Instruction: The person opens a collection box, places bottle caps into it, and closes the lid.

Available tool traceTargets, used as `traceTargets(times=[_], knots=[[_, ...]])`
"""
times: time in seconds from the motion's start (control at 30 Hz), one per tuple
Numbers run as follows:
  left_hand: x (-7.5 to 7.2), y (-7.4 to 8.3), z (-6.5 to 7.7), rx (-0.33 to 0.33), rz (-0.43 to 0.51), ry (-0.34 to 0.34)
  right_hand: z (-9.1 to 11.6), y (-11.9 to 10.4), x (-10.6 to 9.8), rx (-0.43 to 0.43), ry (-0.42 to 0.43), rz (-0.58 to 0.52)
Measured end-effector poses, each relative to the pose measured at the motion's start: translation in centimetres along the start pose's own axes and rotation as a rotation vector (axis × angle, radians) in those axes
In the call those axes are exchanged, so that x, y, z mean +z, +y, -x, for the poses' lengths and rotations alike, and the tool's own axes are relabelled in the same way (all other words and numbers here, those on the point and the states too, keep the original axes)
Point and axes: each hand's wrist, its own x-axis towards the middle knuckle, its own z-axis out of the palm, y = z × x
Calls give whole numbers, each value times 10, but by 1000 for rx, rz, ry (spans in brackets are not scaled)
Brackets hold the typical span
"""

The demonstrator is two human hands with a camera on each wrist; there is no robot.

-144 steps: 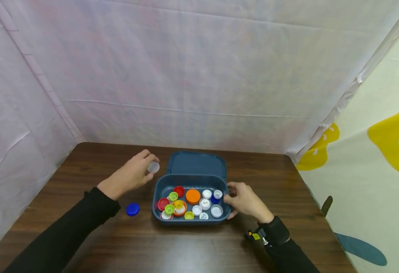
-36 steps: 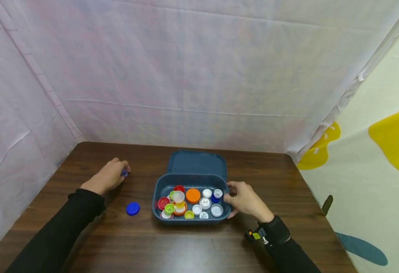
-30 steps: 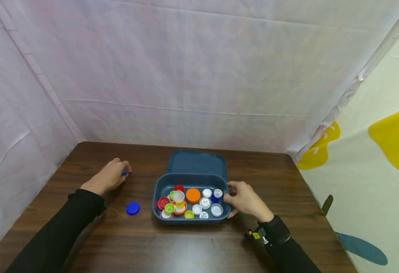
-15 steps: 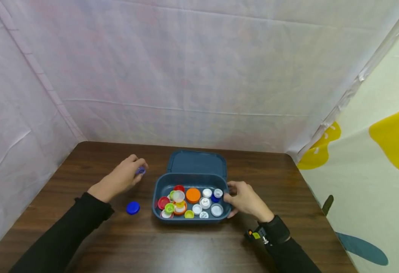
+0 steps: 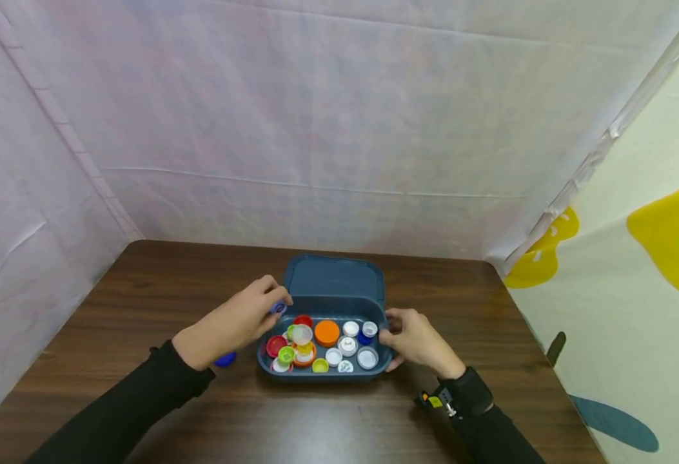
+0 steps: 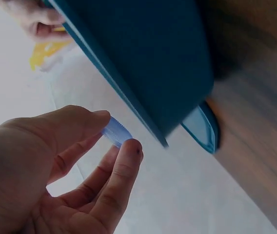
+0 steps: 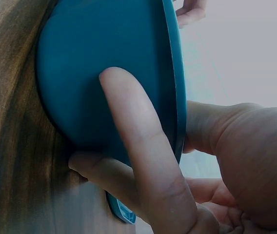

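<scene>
Between thumb and fingertips my left hand (image 5: 240,319) pinches a light blue bottle cap (image 6: 116,131), held just above the left rim of a dark blue box (image 5: 322,376). Inside the box lie several caps, among them a large orange cap (image 5: 327,333), a red cap (image 5: 276,347), a translucent cap (image 5: 301,334) and a white cap (image 5: 347,346). My right hand (image 5: 417,341) grips the box's right wall, thumb over the rim and fingers (image 7: 133,117) along the outside. A darker blue cap (image 5: 225,359) lies on the table, partly hidden by my left arm.
Behind the box its lid (image 5: 334,277) lies on the brown wooden table (image 5: 339,419). White sheeting (image 5: 316,129) rises along the back and left edges, and a sheet with yellow shapes (image 5: 672,238) hangs at the right.
A translucent cap has come to lie in the box. My left hand picked up the light blue cap from the table's left and carried it right to the box. My right hand stayed.
</scene>
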Motion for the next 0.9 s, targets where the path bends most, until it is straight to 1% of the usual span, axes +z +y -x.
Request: traceTargets(times=[0.2,0.3,0.4,0.6,0.73,0.9], knots=[[6,7,-2,-14,-14,-69,-2,-2,0,-12,3,1],[8,10,-3,-22,-24,-89,-3,-2,0,-9,6,4],[8,11,-2,-26,-30,-95,-2,-2,0,-7,6,6],[4,10,5,-31,-52,-62,-1,-1,0,-3,9,12],[0,5,13,-54,-85,-22,-1,0,1,-7,10,10],[-4,-3,21,-59,-111,17,1,1,1,-8,6,5]])
